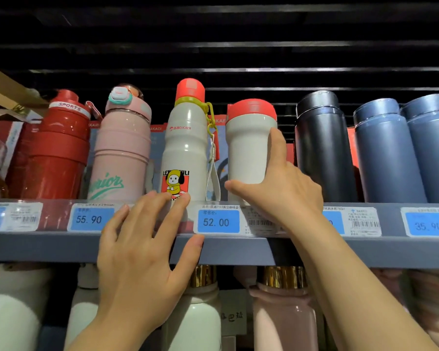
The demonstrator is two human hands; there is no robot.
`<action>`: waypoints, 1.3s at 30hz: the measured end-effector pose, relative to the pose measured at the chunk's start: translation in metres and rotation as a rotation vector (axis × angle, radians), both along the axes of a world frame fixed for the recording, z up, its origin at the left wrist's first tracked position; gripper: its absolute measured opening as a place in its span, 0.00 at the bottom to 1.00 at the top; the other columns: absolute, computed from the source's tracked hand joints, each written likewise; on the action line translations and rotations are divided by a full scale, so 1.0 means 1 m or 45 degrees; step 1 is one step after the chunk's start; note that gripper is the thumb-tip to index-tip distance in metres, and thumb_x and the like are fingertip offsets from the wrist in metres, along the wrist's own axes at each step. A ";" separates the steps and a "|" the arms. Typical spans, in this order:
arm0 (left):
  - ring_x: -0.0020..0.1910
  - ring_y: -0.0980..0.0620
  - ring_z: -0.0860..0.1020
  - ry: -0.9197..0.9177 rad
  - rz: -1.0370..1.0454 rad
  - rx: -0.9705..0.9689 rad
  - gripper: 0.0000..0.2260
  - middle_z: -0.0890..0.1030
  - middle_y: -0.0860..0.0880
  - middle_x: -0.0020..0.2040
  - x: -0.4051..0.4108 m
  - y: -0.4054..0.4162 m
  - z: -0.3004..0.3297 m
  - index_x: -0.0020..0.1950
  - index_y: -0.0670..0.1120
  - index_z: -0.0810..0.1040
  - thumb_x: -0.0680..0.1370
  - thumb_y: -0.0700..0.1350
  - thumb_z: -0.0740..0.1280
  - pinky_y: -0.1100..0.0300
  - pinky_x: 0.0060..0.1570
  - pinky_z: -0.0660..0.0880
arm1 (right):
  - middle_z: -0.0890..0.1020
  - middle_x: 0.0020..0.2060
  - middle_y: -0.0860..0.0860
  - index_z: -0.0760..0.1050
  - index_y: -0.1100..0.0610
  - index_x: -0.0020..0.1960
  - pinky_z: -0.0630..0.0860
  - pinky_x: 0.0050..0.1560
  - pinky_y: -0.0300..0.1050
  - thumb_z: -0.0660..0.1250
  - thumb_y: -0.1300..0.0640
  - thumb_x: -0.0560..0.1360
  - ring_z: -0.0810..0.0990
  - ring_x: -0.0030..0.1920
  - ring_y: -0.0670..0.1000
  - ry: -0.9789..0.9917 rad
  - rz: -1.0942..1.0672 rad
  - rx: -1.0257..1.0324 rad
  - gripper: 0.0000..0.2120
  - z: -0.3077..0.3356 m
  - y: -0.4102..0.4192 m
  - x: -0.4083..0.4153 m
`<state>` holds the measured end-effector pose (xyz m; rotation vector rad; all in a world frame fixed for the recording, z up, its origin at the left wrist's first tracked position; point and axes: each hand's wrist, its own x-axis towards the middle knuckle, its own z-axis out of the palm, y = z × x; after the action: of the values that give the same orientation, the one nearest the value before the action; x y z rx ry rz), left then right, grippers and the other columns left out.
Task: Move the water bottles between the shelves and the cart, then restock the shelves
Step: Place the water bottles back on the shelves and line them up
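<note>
On the grey shelf's (61, 245) front edge, the left hand (142, 252) is spread, fingertips touching the tall white cartoon-printed bottle (185, 148); beside it, the short white red-lidded tumbler (249, 145) is cupped by the right hand (281, 188), apparently being seated or taken, firmer grip needed.

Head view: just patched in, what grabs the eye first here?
The right hand grips a white tumbler with a red lid at the middle of the upper shelf. Left of it stands a white cartoon-print bottle, the left hand open below it, fingertips at its base. Dark and blue flasks stand to the right.
</note>
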<state>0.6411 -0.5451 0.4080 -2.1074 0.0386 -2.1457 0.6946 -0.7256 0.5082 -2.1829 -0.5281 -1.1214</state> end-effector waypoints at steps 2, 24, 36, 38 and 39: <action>0.65 0.45 0.72 -0.012 -0.011 0.006 0.25 0.78 0.44 0.63 0.001 0.001 -0.001 0.68 0.46 0.77 0.79 0.58 0.56 0.43 0.64 0.64 | 0.75 0.49 0.53 0.36 0.44 0.75 0.66 0.43 0.48 0.67 0.39 0.70 0.73 0.44 0.57 0.007 0.012 0.004 0.48 0.000 0.000 -0.001; 0.64 0.44 0.76 -0.128 -0.083 0.057 0.24 0.79 0.44 0.63 0.008 0.005 -0.004 0.65 0.46 0.79 0.78 0.58 0.58 0.47 0.62 0.65 | 0.70 0.63 0.57 0.40 0.42 0.75 0.69 0.48 0.52 0.70 0.29 0.60 0.74 0.58 0.61 -0.045 -0.191 0.157 0.56 -0.005 0.008 0.001; 0.61 0.43 0.78 -0.174 -0.021 0.076 0.22 0.80 0.44 0.60 0.007 0.004 -0.003 0.64 0.45 0.80 0.78 0.57 0.58 0.46 0.59 0.68 | 0.74 0.59 0.55 0.39 0.43 0.75 0.73 0.48 0.51 0.69 0.34 0.67 0.77 0.53 0.59 -0.067 -0.073 0.066 0.50 -0.005 0.001 -0.001; 0.61 0.43 0.78 -0.175 -0.018 0.078 0.22 0.80 0.44 0.60 0.008 0.004 -0.003 0.64 0.45 0.80 0.78 0.56 0.58 0.45 0.59 0.68 | 0.70 0.62 0.56 0.40 0.43 0.75 0.70 0.47 0.50 0.69 0.31 0.65 0.76 0.56 0.60 -0.035 -0.096 0.067 0.52 -0.005 0.002 0.000; 0.61 0.43 0.78 -0.178 -0.016 0.082 0.22 0.80 0.44 0.60 0.008 0.004 -0.003 0.64 0.45 0.80 0.78 0.56 0.58 0.45 0.59 0.68 | 0.70 0.63 0.57 0.39 0.43 0.75 0.69 0.46 0.50 0.69 0.30 0.64 0.75 0.56 0.60 -0.026 -0.108 0.065 0.53 -0.005 0.002 0.000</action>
<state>0.6491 -0.5408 0.4055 -1.9229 0.1057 -2.2618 0.6949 -0.7234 0.5034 -2.1695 -0.4144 -1.1898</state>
